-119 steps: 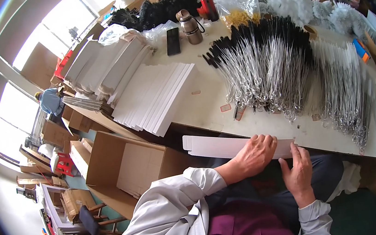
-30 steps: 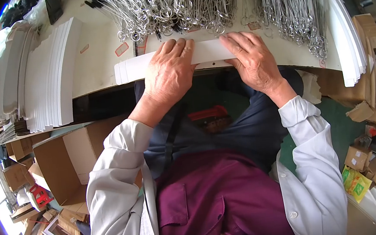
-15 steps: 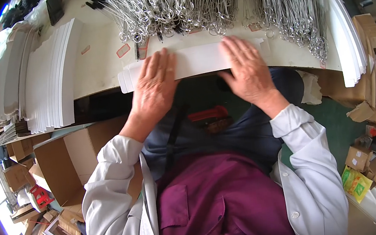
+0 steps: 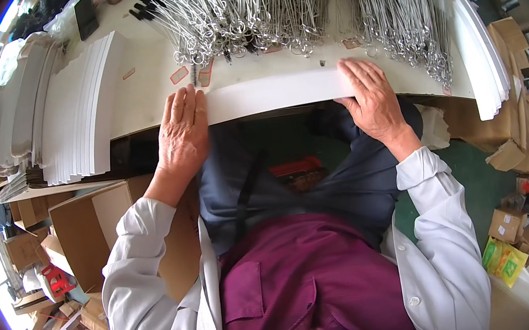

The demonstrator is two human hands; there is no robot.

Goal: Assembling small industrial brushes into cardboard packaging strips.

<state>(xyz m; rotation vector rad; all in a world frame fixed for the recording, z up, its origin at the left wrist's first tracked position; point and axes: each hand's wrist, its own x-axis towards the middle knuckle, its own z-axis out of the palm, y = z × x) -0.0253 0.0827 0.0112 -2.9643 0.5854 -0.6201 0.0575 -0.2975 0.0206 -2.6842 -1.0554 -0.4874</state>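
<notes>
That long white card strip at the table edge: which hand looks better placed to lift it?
Probably the right hand: its fingers curl over the white card strip's end, near the edge. The left hand lies flat on the other end, pressing it down.

The person wears a white coat (image 4: 163,307) with long sleeves, each ending in a plain open cuff just behind the wrist. The coat hangs open down the front, with one small white button showing on its right edge (low, near the hem). Under the coat is a maroon shirt (image 4: 298,285) with a stitched chest pocket. Beyond the shirt, dark blue-grey trousers (image 4: 345,182) cover the lap. Both hands, the left hand (image 4: 184,135) and the right hand (image 4: 374,100), are bare, without gloves or rings.
</notes>
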